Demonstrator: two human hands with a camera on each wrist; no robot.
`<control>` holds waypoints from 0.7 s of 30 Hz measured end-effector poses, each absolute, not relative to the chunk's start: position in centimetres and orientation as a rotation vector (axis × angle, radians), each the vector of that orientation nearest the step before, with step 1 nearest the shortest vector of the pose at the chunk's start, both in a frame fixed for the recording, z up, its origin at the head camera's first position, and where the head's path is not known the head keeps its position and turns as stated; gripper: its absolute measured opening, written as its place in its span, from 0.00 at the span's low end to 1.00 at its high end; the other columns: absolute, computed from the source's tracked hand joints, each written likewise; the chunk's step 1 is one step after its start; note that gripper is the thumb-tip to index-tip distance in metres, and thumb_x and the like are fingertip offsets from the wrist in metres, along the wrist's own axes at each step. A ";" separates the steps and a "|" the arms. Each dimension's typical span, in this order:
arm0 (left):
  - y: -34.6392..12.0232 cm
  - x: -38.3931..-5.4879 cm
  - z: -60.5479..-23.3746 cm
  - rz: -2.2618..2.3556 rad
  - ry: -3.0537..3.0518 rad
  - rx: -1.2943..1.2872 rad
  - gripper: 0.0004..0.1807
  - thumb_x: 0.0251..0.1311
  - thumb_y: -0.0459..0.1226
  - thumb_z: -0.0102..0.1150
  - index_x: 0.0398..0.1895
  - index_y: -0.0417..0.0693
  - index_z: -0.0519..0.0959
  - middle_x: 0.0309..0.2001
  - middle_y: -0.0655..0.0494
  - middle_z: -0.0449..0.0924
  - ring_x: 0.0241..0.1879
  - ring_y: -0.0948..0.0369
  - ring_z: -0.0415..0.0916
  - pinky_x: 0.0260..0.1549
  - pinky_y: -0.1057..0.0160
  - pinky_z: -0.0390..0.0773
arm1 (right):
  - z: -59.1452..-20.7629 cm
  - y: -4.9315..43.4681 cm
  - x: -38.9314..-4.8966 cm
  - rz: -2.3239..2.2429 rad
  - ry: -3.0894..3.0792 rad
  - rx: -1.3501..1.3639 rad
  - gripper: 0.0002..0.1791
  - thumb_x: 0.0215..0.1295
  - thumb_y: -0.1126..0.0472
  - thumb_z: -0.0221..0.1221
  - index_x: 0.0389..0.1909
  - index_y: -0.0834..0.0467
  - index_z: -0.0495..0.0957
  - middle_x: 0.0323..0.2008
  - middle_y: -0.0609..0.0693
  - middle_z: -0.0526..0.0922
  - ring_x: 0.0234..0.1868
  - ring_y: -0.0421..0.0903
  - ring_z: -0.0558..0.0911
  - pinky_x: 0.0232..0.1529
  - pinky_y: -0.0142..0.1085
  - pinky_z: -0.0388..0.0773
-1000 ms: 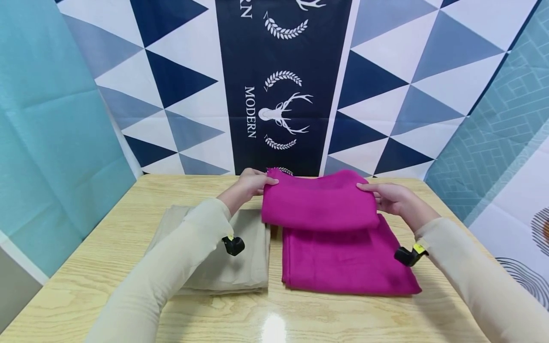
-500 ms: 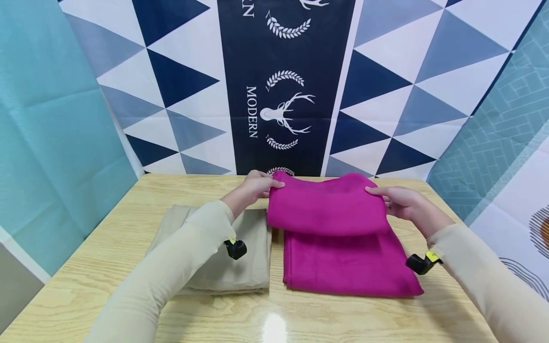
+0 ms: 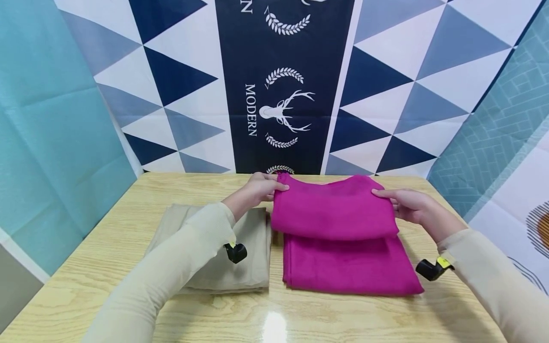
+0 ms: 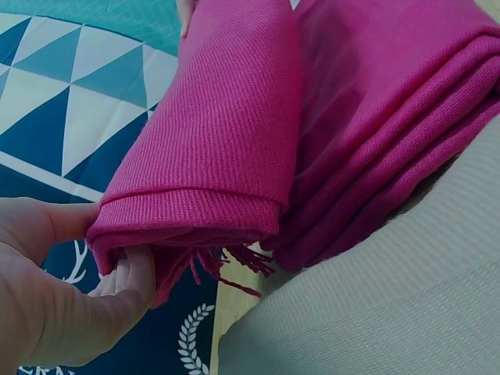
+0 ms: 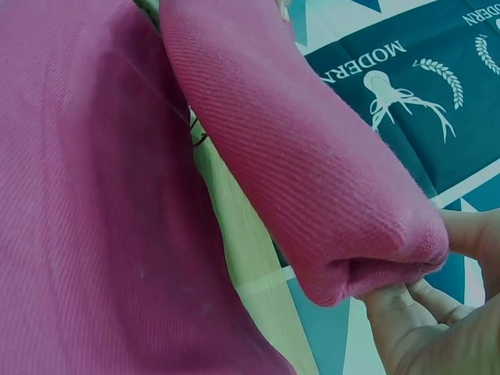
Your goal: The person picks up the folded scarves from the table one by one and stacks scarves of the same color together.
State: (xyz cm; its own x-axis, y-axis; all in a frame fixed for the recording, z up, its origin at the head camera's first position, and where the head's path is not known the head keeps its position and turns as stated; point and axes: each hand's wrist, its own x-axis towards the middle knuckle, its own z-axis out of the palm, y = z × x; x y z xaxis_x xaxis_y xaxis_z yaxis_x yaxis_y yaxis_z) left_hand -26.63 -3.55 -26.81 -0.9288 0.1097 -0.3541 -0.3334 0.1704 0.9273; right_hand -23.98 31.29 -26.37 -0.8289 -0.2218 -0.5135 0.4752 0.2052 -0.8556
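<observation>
A magenta scarf (image 3: 334, 209) with a fringe is lifted at its far part, folded over above its own flat layers on the table. My left hand (image 3: 257, 188) pinches its upper left corner, thumb on top and fingers beneath. At the opposite corner my right hand (image 3: 409, 205) pinches the fold the same way. In the left wrist view, fringe threads (image 4: 226, 266) hang under the folded scarf end near the left hand (image 4: 70, 289). The right wrist view has the right hand (image 5: 437, 297) gripping the rolled-looking folded edge (image 5: 336, 203).
A folded beige cloth (image 3: 253, 257) lies left of the scarf, partly under the left sleeve. Both rest on a light wooden table (image 3: 214, 319). Patterned cloth (image 3: 283, 95) hangs behind the table, with teal cloth (image 3: 51, 119) along the left.
Both hands have shifted a little to the right and slightly nearer, the right hand more so. The held fold of the scarf has moved with them and looks stretched wider.
</observation>
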 end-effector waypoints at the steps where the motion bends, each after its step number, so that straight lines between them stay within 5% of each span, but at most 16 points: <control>1: -3.5 -26.6 -26.9 1.813 2.115 -0.212 0.18 0.56 0.32 0.65 0.50 0.37 0.74 0.40 0.52 0.77 0.29 0.64 0.77 0.42 0.67 0.84 | -26.4 31.4 -23.9 -1.675 1.942 0.237 0.09 0.68 0.49 0.55 0.30 0.43 0.79 0.29 0.39 0.86 0.33 0.34 0.85 0.41 0.27 0.82; 14: -2.7 -25.7 -28.0 1.844 2.046 -0.180 0.20 0.57 0.30 0.64 0.52 0.33 0.73 0.40 0.49 0.81 0.29 0.64 0.78 0.45 0.65 0.83 | -27.1 32.5 -22.9 -1.647 1.944 0.224 0.11 0.71 0.50 0.52 0.31 0.46 0.80 0.26 0.40 0.86 0.29 0.34 0.85 0.39 0.27 0.82; 21: -2.5 -24.9 -28.3 1.802 2.047 -0.160 0.22 0.58 0.31 0.63 0.55 0.34 0.74 0.35 0.54 0.78 0.27 0.66 0.76 0.33 0.71 0.82 | -27.6 33.1 -22.2 -1.599 1.968 0.190 0.10 0.71 0.48 0.52 0.34 0.46 0.78 0.27 0.39 0.86 0.31 0.33 0.85 0.41 0.27 0.82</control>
